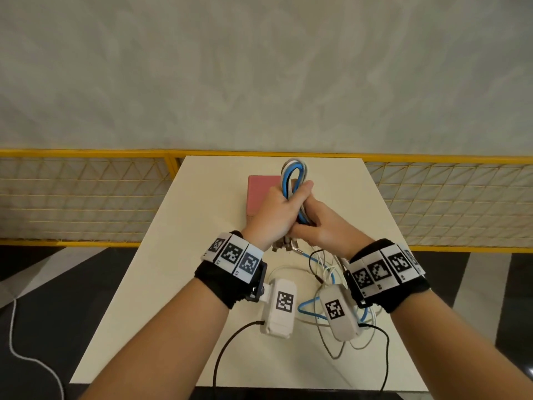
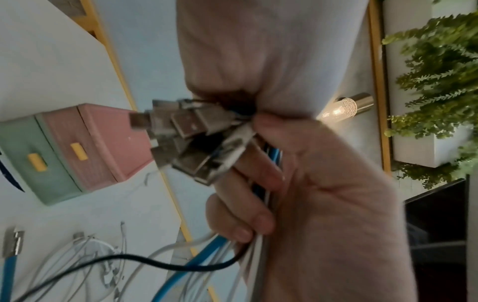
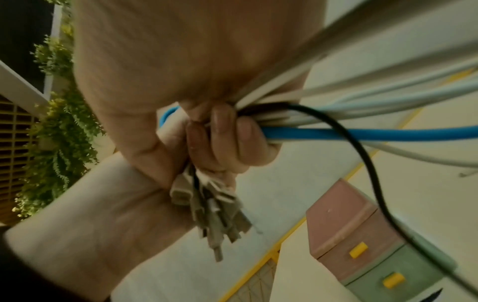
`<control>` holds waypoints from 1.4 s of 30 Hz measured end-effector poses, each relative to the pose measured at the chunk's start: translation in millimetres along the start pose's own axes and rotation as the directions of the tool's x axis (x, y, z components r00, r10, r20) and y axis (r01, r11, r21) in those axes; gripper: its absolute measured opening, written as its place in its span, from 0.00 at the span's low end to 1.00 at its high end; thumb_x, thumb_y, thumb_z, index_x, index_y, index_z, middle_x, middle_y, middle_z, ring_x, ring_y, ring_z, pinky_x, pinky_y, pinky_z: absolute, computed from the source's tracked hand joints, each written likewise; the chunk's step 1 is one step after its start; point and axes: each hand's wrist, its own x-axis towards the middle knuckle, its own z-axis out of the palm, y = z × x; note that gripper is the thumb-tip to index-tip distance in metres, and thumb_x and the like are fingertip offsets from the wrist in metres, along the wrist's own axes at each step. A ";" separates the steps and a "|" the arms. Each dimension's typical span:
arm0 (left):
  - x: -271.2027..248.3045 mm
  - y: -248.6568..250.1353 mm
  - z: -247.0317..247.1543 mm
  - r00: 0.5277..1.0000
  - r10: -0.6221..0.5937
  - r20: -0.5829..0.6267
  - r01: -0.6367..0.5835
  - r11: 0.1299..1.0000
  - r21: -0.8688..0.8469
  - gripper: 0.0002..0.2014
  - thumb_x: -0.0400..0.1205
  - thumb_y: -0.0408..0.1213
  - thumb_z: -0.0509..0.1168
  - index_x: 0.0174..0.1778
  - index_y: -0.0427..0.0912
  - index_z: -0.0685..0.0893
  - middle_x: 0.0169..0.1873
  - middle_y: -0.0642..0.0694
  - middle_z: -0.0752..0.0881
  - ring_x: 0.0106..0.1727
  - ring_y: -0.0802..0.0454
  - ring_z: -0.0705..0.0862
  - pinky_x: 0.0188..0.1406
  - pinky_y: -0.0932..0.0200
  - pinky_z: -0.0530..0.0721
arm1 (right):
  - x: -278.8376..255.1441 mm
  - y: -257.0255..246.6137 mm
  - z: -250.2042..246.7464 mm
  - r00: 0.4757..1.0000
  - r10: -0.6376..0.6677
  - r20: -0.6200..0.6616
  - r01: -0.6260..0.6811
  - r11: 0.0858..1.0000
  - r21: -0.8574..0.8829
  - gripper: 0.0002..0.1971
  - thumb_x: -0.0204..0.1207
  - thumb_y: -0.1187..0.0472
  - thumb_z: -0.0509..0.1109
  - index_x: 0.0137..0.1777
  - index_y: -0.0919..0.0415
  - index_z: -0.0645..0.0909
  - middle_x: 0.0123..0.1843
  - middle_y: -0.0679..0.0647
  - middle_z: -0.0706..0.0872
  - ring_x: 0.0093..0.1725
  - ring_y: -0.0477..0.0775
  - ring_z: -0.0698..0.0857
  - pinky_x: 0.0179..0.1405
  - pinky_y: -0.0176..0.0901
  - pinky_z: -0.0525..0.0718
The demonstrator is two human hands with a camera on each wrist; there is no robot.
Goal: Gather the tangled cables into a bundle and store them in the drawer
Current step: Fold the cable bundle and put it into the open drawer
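Note:
Above the table, my left hand (image 1: 277, 209) grips a folded bundle of blue, white and grey cables (image 1: 294, 174), its loop standing above the fist. Several USB plugs (image 1: 284, 245) stick out below the fist, shown close in the left wrist view as plugs (image 2: 181, 132). My right hand (image 1: 320, 226) presses against the left and grips the trailing cables (image 2: 248, 255). More cable (image 1: 326, 272) lies tangled on the table under my right wrist. A small drawer unit (image 1: 261, 197), with a pink drawer (image 3: 349, 228) over a green drawer (image 3: 393, 280), stands shut behind my hands.
The white table (image 1: 173, 255) is narrow, with a yellow mesh railing (image 1: 86, 197) behind and beside it. Black leads run from my wrist cameras (image 1: 281, 301) off the near edge. A white cord (image 1: 17, 342) lies on the dark floor at left.

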 end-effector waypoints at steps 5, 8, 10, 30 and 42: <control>-1.1 0.2 3.9 0.997 -0.083 0.006 0.082 0.993 0.080 0.22 0.86 0.51 0.60 0.43 0.32 0.83 0.32 0.39 0.82 0.39 0.43 0.83 0.39 0.56 0.79 | 4.8 10.6 4.3 0.993 -0.023 -0.113 0.012 0.995 -0.097 0.17 0.74 0.72 0.68 0.61 0.61 0.73 0.40 0.55 0.86 0.36 0.48 0.87 0.33 0.44 0.85; -2.4 3.7 -3.1 0.993 -0.082 0.088 0.081 0.997 0.009 0.10 0.83 0.51 0.66 0.44 0.50 0.87 0.41 0.54 0.88 0.48 0.58 0.88 0.49 0.61 0.85 | 4.9 3.0 3.9 0.992 -0.080 -0.099 0.080 0.997 -0.008 0.18 0.73 0.79 0.66 0.52 0.54 0.74 0.39 0.48 0.81 0.34 0.34 0.84 0.31 0.27 0.79; -3.7 3.5 -7.2 0.983 -0.034 0.181 0.033 0.999 0.008 0.11 0.84 0.51 0.64 0.48 0.54 0.91 0.48 0.59 0.90 0.49 0.73 0.86 0.46 0.72 0.85 | 4.1 0.7 2.6 0.994 -0.087 -0.063 0.088 0.996 0.014 0.18 0.74 0.79 0.66 0.49 0.54 0.74 0.33 0.44 0.84 0.30 0.34 0.83 0.28 0.24 0.77; 14.4 16.2 -36.4 0.907 0.245 -0.341 -0.356 0.881 -0.313 0.16 0.90 0.43 0.55 0.37 0.43 0.76 0.15 0.53 0.66 0.16 0.54 0.65 0.20 0.61 0.73 | 2.6 42.9 7.3 0.988 0.043 -0.147 -0.063 0.988 -0.140 0.09 0.79 0.57 0.70 0.36 0.52 0.79 0.22 0.42 0.77 0.20 0.39 0.71 0.27 0.32 0.70; -4.9 -4.0 -42.0 0.995 -0.035 0.096 0.018 0.984 0.176 0.12 0.81 0.51 0.69 0.39 0.46 0.85 0.14 0.56 0.68 0.15 0.57 0.64 0.18 0.62 0.65 | 21.1 42.7 -27.2 0.858 0.093 -0.505 -0.349 0.828 -0.440 0.09 0.69 0.62 0.70 0.42 0.44 0.79 0.32 0.47 0.85 0.32 0.49 0.84 0.34 0.44 0.82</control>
